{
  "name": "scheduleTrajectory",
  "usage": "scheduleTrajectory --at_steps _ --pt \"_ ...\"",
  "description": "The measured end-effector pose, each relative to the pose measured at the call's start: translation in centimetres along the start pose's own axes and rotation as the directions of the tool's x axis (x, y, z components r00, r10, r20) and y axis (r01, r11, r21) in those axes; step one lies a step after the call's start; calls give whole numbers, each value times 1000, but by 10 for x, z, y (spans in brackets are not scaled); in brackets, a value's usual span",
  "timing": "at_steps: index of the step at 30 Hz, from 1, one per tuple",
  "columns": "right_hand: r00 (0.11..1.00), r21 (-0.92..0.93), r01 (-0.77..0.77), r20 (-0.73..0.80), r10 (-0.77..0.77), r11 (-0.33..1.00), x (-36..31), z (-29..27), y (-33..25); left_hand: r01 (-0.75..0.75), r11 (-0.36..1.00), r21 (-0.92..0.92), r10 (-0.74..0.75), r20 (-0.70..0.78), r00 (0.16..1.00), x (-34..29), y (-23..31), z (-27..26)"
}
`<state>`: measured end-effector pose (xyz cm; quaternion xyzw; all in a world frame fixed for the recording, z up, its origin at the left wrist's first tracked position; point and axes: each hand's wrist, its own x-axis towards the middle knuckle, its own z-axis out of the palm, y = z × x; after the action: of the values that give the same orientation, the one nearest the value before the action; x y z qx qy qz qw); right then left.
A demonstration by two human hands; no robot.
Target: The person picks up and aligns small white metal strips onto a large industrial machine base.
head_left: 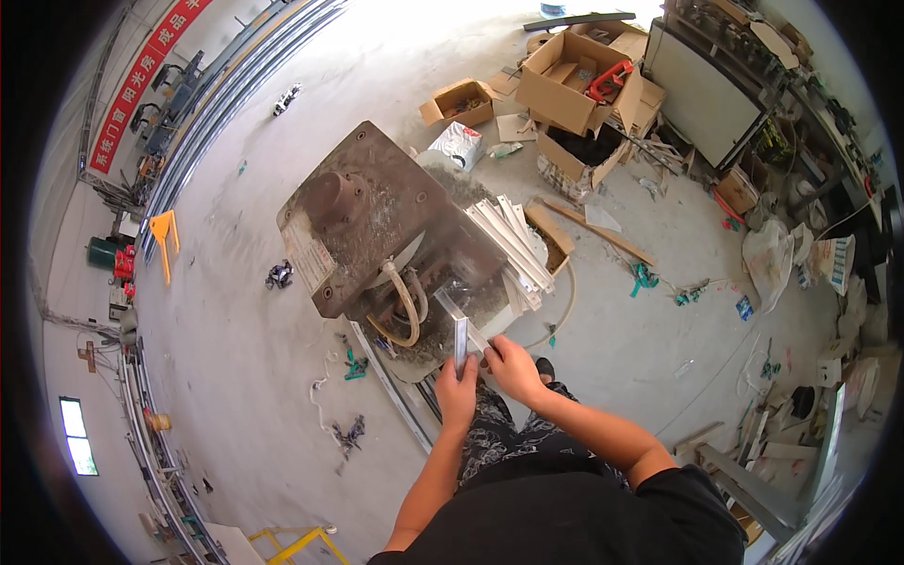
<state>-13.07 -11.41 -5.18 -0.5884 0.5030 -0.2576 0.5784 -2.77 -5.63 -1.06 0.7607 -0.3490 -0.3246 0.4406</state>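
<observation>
My left hand (459, 394) is closed round the lower end of a short silver metal bar (460, 341), which stands nearly upright in front of me. My right hand (513, 370) pinches the near end of a thin, pale strip (476, 337). This strip slants up to the left and meets or passes behind the bar's upper end; whether the two are joined I cannot tell. Just beyond both pieces is a heavy, rusty brown machine (395, 217) with a round boss on top. A beige hose (411, 311) curls at its near side, close to my hands.
A stack of white strips (513, 240) lies right of the machine. Cardboard boxes (565, 80) stand at the back right. Long metal profiles (391, 386) lie on the floor left of my legs. Scraps and green ties (355, 365) litter the floor. A yellow stand (163, 235) is at left.
</observation>
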Motion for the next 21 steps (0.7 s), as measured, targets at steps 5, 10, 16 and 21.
scheduleTrajectory --at_steps 5,10,16,21 --pt "994 -298 104 13 -105 949 -22 -16 -13 -1 999 42 2 -17 1000 10 -4 13" --pt "993 -336 114 20 -114 935 -29 -24 -10 181 963 -198 -180 28 983 10 -10 29" --pt "960 -316 192 -138 -245 929 -37 -72 -22 239 965 -112 -222 150 964 -16 -20 22" --pt "735 -564 504 -118 -668 655 -34 -115 -104 -574 702 422 402 431 808 -43 -8 -13"
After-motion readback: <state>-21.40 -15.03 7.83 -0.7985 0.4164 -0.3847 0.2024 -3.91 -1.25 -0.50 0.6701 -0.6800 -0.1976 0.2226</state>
